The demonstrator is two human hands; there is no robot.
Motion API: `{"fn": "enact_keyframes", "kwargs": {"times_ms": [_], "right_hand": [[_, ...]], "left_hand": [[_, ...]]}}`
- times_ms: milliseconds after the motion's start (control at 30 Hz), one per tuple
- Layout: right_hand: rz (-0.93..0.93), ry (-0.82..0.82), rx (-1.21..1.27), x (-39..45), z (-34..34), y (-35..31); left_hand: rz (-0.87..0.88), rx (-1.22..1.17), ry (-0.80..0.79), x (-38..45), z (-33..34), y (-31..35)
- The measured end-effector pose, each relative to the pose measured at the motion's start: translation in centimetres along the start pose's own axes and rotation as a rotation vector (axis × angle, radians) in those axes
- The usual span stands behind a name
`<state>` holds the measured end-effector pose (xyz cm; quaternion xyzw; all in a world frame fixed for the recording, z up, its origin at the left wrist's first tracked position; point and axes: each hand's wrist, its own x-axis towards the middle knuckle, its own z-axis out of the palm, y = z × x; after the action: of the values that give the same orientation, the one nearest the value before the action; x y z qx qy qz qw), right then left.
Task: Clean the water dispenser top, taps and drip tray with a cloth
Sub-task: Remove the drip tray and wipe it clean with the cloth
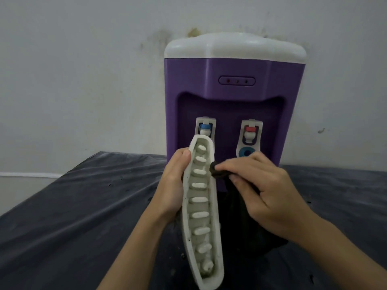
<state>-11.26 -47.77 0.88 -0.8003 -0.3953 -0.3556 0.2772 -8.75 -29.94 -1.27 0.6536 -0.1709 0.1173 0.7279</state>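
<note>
A purple water dispenser [232,97] with a white top [234,46] stands against the wall. Its blue tap [204,128] and red tap [250,131] sit in the front recess. My left hand [172,185] grips the white drip tray [202,210], lifted off and held on end, with its slotted underside facing me. My right hand [259,187] pinches a dark cloth [218,171] against the tray's right rim near the top. The rest of the cloth hangs down behind the tray.
The dispenser stands on a table under a dark wrinkled plastic sheet [83,206] with small bits of dirt. A stained white wall [83,70] is right behind it. The table's left edge runs diagonally at the lower left.
</note>
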Motion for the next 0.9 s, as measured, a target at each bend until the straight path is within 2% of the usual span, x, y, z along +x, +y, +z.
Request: {"fn": "enact_keyframes", "kwargs": {"times_ms": [133,333,500,600,767,833,900], "right_hand": [[0.017,0.093,-0.037,0.6,0.1,-0.1],[-0.031,-0.108,0.007,-1.4,1.3,-1.1],[-0.010,-0.068,-0.049,0.4,0.9,-1.2],[-0.072,-0.139,-0.142,0.7,1.4,-2.1],[-0.228,-0.336,-0.227,-1.2,1.3,-2.9],[-0.181,-0.361,-0.228,-2.2,1.0,-2.4],[-0.077,-0.305,-0.185,-2.8,0.5,-1.4]], "left_hand": [[0.009,-0.004,-0.013,0.1,-0.1,0.1],[-0.083,-0.043,0.050,0.1,-0.5,-0.3],[-0.106,0.019,-0.013,0.0,-0.5,-0.5],[-0.079,0.049,-0.015,0.1,-0.6,-0.5],[-0.045,-0.043,0.055,0.3,-1.7,0.2],[-0.002,-0.078,0.076,0.2,-2.1,0.5],[0.054,-0.110,0.101,0.2,-2.5,0.8]]}}
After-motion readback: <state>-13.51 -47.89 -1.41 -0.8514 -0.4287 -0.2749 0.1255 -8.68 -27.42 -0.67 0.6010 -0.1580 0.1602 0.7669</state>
